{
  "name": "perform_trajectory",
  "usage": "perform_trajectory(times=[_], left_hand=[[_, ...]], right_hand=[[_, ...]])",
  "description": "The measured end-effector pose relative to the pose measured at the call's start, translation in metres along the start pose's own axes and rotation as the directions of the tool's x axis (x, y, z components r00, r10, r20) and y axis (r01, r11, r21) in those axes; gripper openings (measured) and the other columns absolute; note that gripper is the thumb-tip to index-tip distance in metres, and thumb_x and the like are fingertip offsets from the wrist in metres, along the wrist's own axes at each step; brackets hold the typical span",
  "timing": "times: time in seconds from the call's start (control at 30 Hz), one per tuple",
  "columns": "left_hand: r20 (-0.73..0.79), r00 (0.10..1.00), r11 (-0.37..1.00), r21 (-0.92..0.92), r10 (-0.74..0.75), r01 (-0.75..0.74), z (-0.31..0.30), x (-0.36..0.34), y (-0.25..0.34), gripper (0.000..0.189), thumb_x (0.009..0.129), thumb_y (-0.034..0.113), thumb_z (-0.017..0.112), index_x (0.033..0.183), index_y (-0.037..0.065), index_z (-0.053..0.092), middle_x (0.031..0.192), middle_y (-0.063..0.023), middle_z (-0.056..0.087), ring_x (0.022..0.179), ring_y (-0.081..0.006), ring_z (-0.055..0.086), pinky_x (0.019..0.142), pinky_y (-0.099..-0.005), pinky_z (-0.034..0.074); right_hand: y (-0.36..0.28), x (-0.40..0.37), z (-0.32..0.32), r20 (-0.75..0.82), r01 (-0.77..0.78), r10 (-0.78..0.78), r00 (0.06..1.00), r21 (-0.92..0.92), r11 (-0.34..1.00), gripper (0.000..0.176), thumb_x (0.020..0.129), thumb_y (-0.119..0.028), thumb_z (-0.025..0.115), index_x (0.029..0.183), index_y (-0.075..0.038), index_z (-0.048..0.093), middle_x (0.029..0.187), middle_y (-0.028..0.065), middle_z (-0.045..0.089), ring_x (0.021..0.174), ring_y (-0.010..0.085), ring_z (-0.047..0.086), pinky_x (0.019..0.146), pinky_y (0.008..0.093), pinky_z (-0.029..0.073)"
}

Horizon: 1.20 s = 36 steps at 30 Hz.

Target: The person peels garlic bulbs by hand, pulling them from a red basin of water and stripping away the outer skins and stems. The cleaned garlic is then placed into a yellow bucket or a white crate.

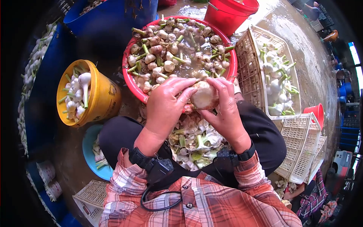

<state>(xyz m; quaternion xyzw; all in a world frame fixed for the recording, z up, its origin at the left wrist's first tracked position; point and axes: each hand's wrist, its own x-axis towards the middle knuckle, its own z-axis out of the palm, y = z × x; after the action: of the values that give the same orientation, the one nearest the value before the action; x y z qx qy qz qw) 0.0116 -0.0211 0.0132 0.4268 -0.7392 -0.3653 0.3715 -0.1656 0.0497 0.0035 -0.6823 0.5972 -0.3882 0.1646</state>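
Observation:
A large pale garlic bulb [204, 95] is held between both hands, just over the near rim of a red tub [126, 72]. My left hand [166, 104] has its thumb and fingers closed on the bulb's left side. My right hand [226, 109] grips it from the right, fingers over the top and thumb below. Behind them, the tub holds murky water and many garlic bulbs [169, 66] with cut green stems. Peeled skins and stem scraps [196, 142] lie in a heap below the hands, between the knees.
At left are a yellow bucket [107, 96] of cleaned garlic and a blue basin [90, 151]. A plastic crate [249, 64] with garlic stands right, near stacked crates [297, 145]. A red bucket [230, 17] is behind. Another person [312, 196] sits lower right.

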Motion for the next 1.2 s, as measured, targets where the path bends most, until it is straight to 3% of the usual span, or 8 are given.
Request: perform_trajectory(times=[0.37,0.5,0.6,0.67,0.83,0.93,1.0,1.2], left_hand=[[0.198,0.97,0.958,0.22,0.142,-0.185,0.013,-0.011,0.009,0.012,0.087,0.012,0.07,0.096,0.005,0.074,0.09,-0.0116,0.072,0.08,-0.0288,0.069,0.072,-0.0365,0.054],[0.214,0.977,0.999,-0.034,-0.025,0.033,0.011,-0.012,0.004,0.013,0.092,0.014,0.068,0.095,0.001,0.07,0.084,-0.0049,0.07,0.075,-0.0146,0.066,0.07,-0.0294,0.052],[0.291,0.941,0.894,-0.352,-0.176,0.276,0.016,-0.012,-0.007,0.018,0.099,0.018,0.065,0.1,0.0,0.066,0.087,0.0022,0.065,0.081,-0.0036,0.058,0.071,-0.0224,0.049],[0.382,0.907,0.751,-0.543,-0.177,0.376,0.02,-0.018,-0.003,0.021,0.1,0.021,0.065,0.106,0.001,0.065,0.092,0.0013,0.065,0.085,-0.0044,0.059,0.075,-0.0227,0.049],[0.101,0.937,0.602,-0.742,-0.335,0.295,-0.003,-0.012,-0.005,0.018,0.102,0.015,0.057,0.114,0.002,0.058,0.104,-0.0051,0.066,0.09,-0.0091,0.063,0.084,-0.0266,0.053],[-0.217,0.939,0.959,0.154,0.266,-0.236,-0.011,-0.002,0.005,0.04,0.097,0.02,0.063,0.134,0.007,0.057,0.123,-0.0111,0.065,0.119,-0.0255,0.059,0.105,-0.0422,0.045],[0.178,0.905,0.879,0.224,0.387,-0.421,0.002,-0.008,0.015,0.051,0.092,0.015,0.066,0.141,0.008,0.056,0.13,-0.0135,0.064,0.132,-0.0286,0.053,0.111,-0.045,0.04],[0.208,0.91,0.913,0.121,0.359,-0.388,0.02,-0.014,0.008,0.033,0.086,0.009,0.068,0.119,0.009,0.071,0.099,-0.0109,0.071,0.091,-0.0312,0.067,0.083,-0.0409,0.052]], right_hand=[[-0.017,-0.04,-0.016,0.099,-0.076,0.075,0.992,0.001,0.997,0.08,0.069,0.0,0.078,0.141,-0.004,0.043,0.132,0.0209,0.045,0.125,0.0418,0.048,0.106,0.0437,0.044],[-0.006,-0.05,-0.012,0.063,0.012,-0.012,0.998,0.003,1.0,0.084,0.071,-0.001,0.079,0.145,-0.004,0.04,0.136,0.0184,0.044,0.13,0.0352,0.048,0.102,0.0408,0.048],[-0.002,-0.05,-0.007,0.075,-0.253,0.255,0.964,0.555,0.793,0.081,0.079,-0.006,0.079,0.149,-0.006,0.037,0.137,0.0142,0.045,0.13,0.0245,0.05,0.096,0.0345,0.052],[-0.015,-0.041,-0.009,0.309,-0.525,0.551,0.775,0.8,0.291,0.072,0.088,-0.011,0.077,0.148,-0.008,0.037,0.131,0.0097,0.049,0.121,0.0166,0.055,0.091,0.0291,0.053],[-0.004,-0.039,-0.007,0.123,-0.321,0.524,0.843,0.897,0.305,0.067,0.09,-0.012,0.076,0.145,-0.007,0.038,0.127,0.0088,0.055,0.112,0.0144,0.06,0.098,0.029,0.05],[-0.001,-0.042,-0.019,0.024,-0.315,0.509,0.86,0.81,0.495,0.074,0.086,-0.008,0.081,0.146,-0.006,0.038,0.131,0.0106,0.057,0.118,0.0169,0.06,0.103,0.0313,0.049],[-0.004,-0.042,-0.018,0.103,-0.37,0.471,0.876,0.771,0.519,0.077,0.084,-0.009,0.083,0.146,-0.005,0.038,0.128,0.0098,0.059,0.114,0.0164,0.061,0.1,0.0308,0.051],[-0.001,-0.047,-0.017,0.173,-0.421,0.417,0.892,0.651,0.631,0.075,0.084,-0.015,0.083,0.145,-0.002,0.042,0.13,0.0121,0.056,0.118,0.0179,0.058,0.1,0.0326,0.05]])
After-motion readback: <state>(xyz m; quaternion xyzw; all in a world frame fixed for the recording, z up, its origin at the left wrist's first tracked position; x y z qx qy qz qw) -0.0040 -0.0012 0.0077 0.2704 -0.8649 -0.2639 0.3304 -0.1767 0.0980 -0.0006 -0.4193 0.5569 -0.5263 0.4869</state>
